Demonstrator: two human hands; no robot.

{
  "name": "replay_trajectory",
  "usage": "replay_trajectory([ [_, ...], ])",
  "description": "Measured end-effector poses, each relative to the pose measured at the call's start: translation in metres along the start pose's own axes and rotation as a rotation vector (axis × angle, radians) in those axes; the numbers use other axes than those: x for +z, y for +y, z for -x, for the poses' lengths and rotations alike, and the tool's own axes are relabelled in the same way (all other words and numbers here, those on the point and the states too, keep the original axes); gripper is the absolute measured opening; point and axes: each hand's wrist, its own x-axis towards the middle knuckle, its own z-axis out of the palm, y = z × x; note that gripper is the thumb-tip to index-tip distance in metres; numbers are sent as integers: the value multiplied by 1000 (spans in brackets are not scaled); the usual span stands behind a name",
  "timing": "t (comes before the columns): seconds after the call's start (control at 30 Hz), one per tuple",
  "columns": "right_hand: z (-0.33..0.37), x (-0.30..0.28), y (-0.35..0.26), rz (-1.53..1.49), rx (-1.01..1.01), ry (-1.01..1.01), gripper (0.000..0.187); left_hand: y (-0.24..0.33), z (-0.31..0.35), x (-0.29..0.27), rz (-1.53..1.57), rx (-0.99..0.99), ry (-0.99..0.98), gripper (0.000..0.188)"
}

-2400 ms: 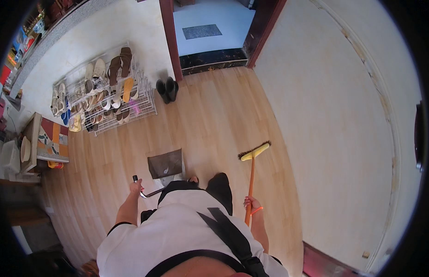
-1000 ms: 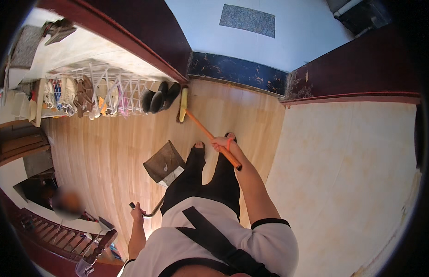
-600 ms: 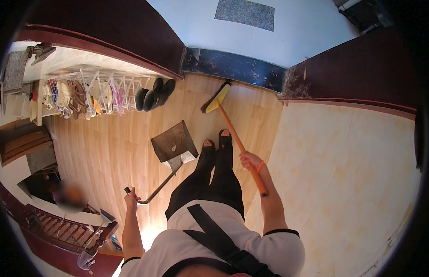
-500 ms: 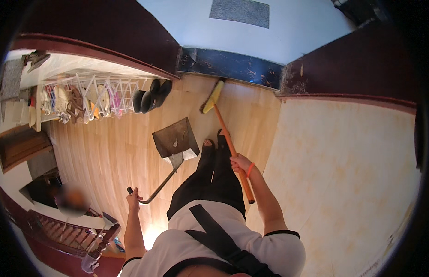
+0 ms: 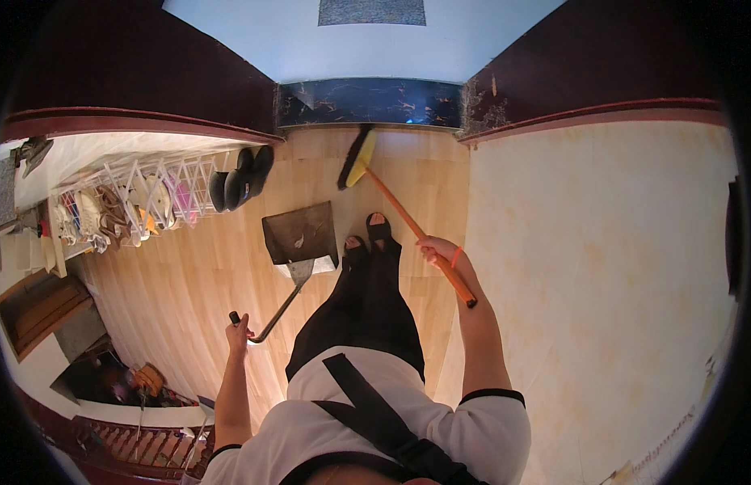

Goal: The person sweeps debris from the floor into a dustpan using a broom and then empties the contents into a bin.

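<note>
My right hand [image 5: 438, 249] is closed round the orange handle of a broom [image 5: 398, 207]. The yellow head with dark bristles rests on the wooden floor just in front of the dark door sill, ahead of my feet. To the left, my left hand [image 5: 239, 330] grips the bent black handle of a long-handled dustpan [image 5: 298, 230]. Its dark, square pan lies on the floor left of my feet, with a small pale scrap in it. A white patch shows along the pan's near edge.
A white rack [image 5: 141, 194] of shoes lines the wall at the left, with black boots [image 5: 242, 178] at its end. Dark door sill [image 5: 371, 103] crosses the far side between dark red frames. A pale wall [image 5: 585, 283] stands close on my right. Wooden railings [image 5: 133, 444] are at lower left.
My right hand has moved forward and to the right, and the broom's handle now slants more. The broom head has shifted slightly left in view. My right foot has stepped forward.
</note>
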Motion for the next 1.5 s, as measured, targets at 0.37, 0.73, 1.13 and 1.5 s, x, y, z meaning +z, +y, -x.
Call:
replay_trajectory([
  [0.37, 80, -27, 72, -476, -113, -69, 7, 3, -40, 17, -292, 110, -127, 32],
  [0.73, 105, -54, 27, 852, 40, 653, 13, 25, -31, 32, -569, 186, -168, 31],
  [1.13, 124, -50, -2, 453, 40, 614, 18, 26, -21, 30, -557, 287, -146, 33],
  [1.5, 31, -33, -6, 1089, -10, 571, 16, 86, -64, 59, -744, 502, -128, 31],
])
